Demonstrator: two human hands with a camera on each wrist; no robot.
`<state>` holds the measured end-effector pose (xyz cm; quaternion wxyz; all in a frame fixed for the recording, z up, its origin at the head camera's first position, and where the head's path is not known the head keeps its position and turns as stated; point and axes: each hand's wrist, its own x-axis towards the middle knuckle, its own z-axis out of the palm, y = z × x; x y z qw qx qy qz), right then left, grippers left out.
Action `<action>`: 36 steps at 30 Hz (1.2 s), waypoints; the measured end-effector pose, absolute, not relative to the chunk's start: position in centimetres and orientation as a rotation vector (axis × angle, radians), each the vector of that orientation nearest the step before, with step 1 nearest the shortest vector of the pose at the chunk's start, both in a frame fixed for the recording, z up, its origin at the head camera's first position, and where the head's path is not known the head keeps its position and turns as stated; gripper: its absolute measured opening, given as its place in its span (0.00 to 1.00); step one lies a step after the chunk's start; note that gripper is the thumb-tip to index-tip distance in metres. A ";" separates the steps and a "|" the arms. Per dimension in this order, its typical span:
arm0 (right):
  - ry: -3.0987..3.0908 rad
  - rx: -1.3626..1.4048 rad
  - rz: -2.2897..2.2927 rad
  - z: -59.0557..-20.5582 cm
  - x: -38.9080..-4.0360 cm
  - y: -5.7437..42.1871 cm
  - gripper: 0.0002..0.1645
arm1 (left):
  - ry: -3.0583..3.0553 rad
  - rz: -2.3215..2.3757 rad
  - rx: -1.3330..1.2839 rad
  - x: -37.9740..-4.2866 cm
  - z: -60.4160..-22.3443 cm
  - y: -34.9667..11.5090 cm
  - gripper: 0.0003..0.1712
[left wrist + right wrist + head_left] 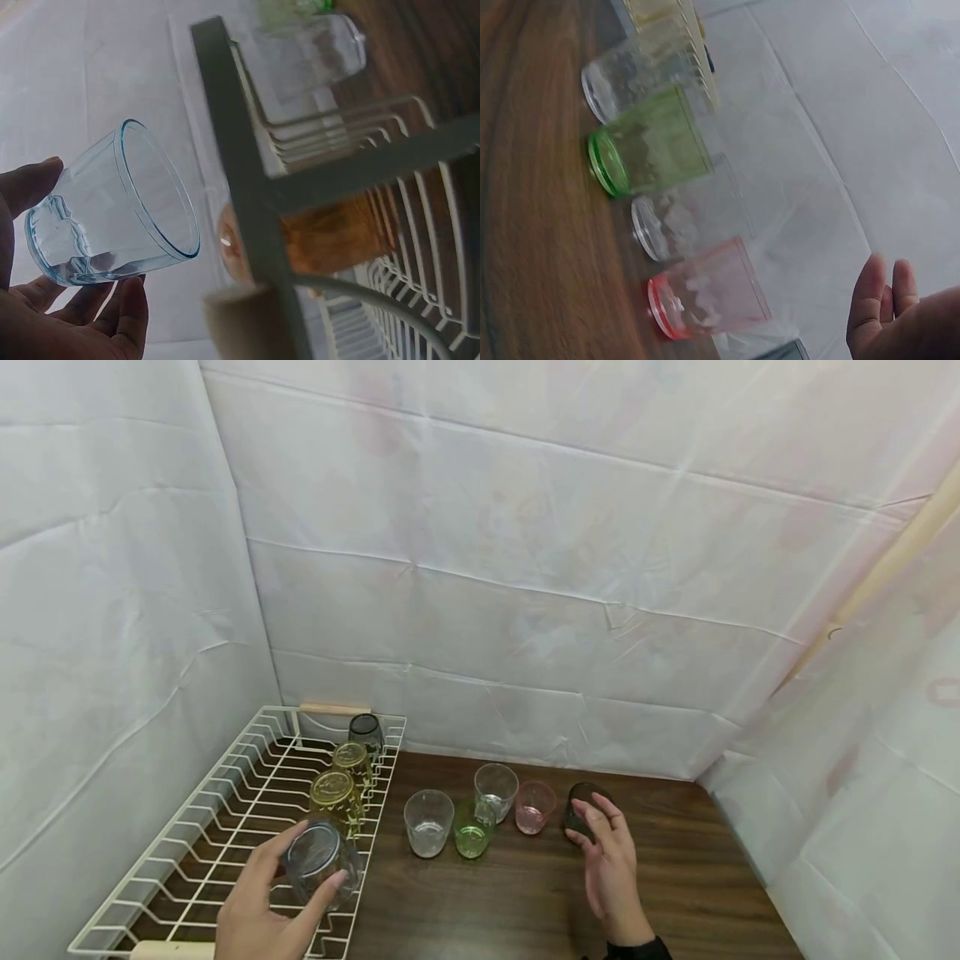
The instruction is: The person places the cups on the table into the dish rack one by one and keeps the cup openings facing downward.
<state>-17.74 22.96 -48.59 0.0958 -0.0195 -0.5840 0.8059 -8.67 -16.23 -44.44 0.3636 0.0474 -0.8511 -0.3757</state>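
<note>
My left hand (262, 893) grips a clear, blue-tinted glass (318, 856) over the near right part of the white wire rack (217, 843). Its base faces up toward the head camera. In the left wrist view, thumb and fingers hold this glass (112, 217) near its base, the rim tilted toward the rack. My right hand (611, 868) hovers at a dark glass (581, 802) on the table, fingers loosely bent and partly covering it. The right wrist view shows the fingers (866, 292) apart from the dark glass (787, 351), of which only an edge shows.
Upside down along the rack's right side sit two yellow glasses (335, 793) and a dark one (366, 731). On the brown table (480, 910) stand a clear glass (428, 827), a green glass (472, 839), another clear glass (497, 781) and a pink glass (532, 814). White sheeting (480, 568) surrounds the table.
</note>
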 end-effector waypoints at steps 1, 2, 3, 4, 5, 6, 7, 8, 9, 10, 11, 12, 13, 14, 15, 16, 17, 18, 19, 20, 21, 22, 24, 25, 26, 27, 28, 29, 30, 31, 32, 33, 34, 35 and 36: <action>-1.738 -0.083 2.365 -48.5 -17.8 23.1 0.29 | -2.189 -0.959 0.134 -8.6 -44.6 -16.5 0.49; -1.743 -0.103 2.353 -48.5 -17.9 23.3 0.29 | -2.192 -0.948 0.151 -8.6 -44.8 -16.8 0.49; -1.743 -0.120 2.347 -48.4 -17.9 23.4 0.29 | -2.197 -0.941 0.164 -8.6 -45.0 -17.0 0.49; -1.749 -0.132 2.342 -48.4 -17.9 23.6 0.29 | -2.202 -0.934 0.179 -8.5 -45.2 -17.2 0.48; -1.751 -0.138 2.339 -48.5 -17.9 23.7 0.28 | -2.213 -0.929 0.197 -8.5 -45.4 -17.3 0.48; -1.754 -0.146 2.335 -48.5 -17.8 23.7 0.28 | -2.223 -0.923 0.213 -8.5 -45.5 -17.5 0.48; -1.755 -0.151 2.334 -48.6 -17.8 23.7 0.27 | -2.235 -0.921 0.231 -8.5 -45.7 -17.6 0.48; -1.751 -0.155 2.336 -48.6 -17.8 23.7 0.26 | -2.250 -0.919 0.245 -8.5 -45.8 -17.8 0.47; -1.745 -0.159 2.338 -48.7 -17.8 23.7 0.26 | -2.265 -0.920 0.259 -8.5 -46.0 -17.9 0.47; -1.739 -0.165 2.340 -48.7 -17.8 23.6 0.25 | -2.284 -0.920 0.276 -8.5 -46.1 -18.1 0.47; -1.733 -0.168 2.343 -48.7 -17.7 23.6 0.25 | -2.303 -0.918 0.289 -8.5 -46.3 -18.2 0.47; -1.726 -0.171 2.346 -48.8 -17.7 23.5 0.25 | -2.318 -0.918 0.301 -8.6 -46.4 -18.4 0.47; -1.719 -0.172 2.350 -48.8 -17.7 23.4 0.24 | -2.340 -0.913 0.316 -8.6 -46.5 -18.6 0.47; -1.712 -0.172 2.352 -48.8 -17.7 23.4 0.24 | -2.366 -0.908 0.329 -8.6 -46.7 -18.8 0.48; -1.708 -0.172 2.353 -48.8 -17.7 23.3 0.24 | -2.390 -0.903 0.340 -8.7 -46.9 -18.9 0.48; -1.706 -0.172 2.353 -48.8 -17.7 23.3 0.24 | -2.411 -0.900 0.348 -8.7 -47.1 -19.1 0.48; -1.704 -0.168 2.352 -48.8 -17.7 23.3 0.23 | -2.429 -0.894 0.355 -8.7 -47.3 -19.3 0.49; -1.704 -0.166 2.351 -48.8 -17.7 23.3 0.23 | -2.447 -0.886 0.362 -8.8 -47.5 -19.5 0.49; -1.706 -0.163 2.349 -48.9 -17.6 23.3 0.23 | -2.465 -0.879 0.365 -8.8 -47.7 -19.6 0.50; -1.705 -0.163 2.348 -48.9 -17.6 23.4 0.23 | -2.480 -0.873 0.365 -8.8 -48.0 -19.7 0.50; -1.708 -0.162 2.347 -48.9 -17.5 23.4 0.23 | -2.494 -0.865 0.363 -8.9 -48.1 -19.9 0.50; -1.711 -0.162 2.347 -48.9 -17.4 23.5 0.23 | -2.508 -0.853 0.358 -8.9 -48.3 -20.0 0.51; -1.717 -0.159 2.347 -48.9 -17.3 23.6 0.23 | -2.561 -0.833 0.340 -9.0 -48.6 -20.4 0.51; -1.717 -0.160 2.347 -48.9 -17.3 23.6 0.23 | -2.607 -0.827 0.327 -9.1 -48.6 -20.6 0.52; -1.717 -0.160 2.347 -48.9 -17.3 23.6 0.23 | -2.663 -0.823 0.308 -9.3 -48.7 -20.9 0.53; -1.720 -0.157 2.345 -48.9 -17.2 23.6 0.23 | -2.719 -0.823 0.285 -9.4 -48.7 -21.2 0.54; -1.718 -0.157 2.344 -48.9 -17.2 23.7 0.24 | -2.777 -0.824 0.261 -9.7 -48.6 -21.6 0.55; -1.718 -0.155 2.341 -48.9 -17.2 23.7 0.24 | -2.842 -0.828 0.244 -9.9 -48.6 -21.8 0.57; -1.719 -0.154 2.339 -48.9 -17.2 23.7 0.24 | -2.904 -0.829 0.232 -10.1 -48.5 -22.1 0.59; -1.720 -0.154 2.337 -49.0 -17.1 23.7 0.24 | -2.956 -0.833 0.217 -10.3 -48.5 -22.3 0.61; -1.720 -0.151 2.336 -49.0 -17.1 23.8 0.24 | -3.001 -0.831 0.203 -10.5 -48.4 -22.5 0.63; -1.719 -0.150 2.337 -49.0 -17.1 23.8 0.24 | -3.038 -0.823 0.192 -10.7 -48.4 -22.6 0.64; -1.713 -0.149 2.342 -49.0 -17.0 23.8 0.24 | -3.075 -0.813 0.191 -10.8 -48.4 -22.7 0.65; -1.712 -0.139 2.355 -49.0 -17.0 23.9 0.24 | -3.104 -0.806 0.184 -10.9 -48.5 -22.8 0.65; -1.706 -0.133 2.370 -49.1 -16.9 23.9 0.24 | -3.126 -0.800 0.174 -10.9 -48.5 -22.8 0.66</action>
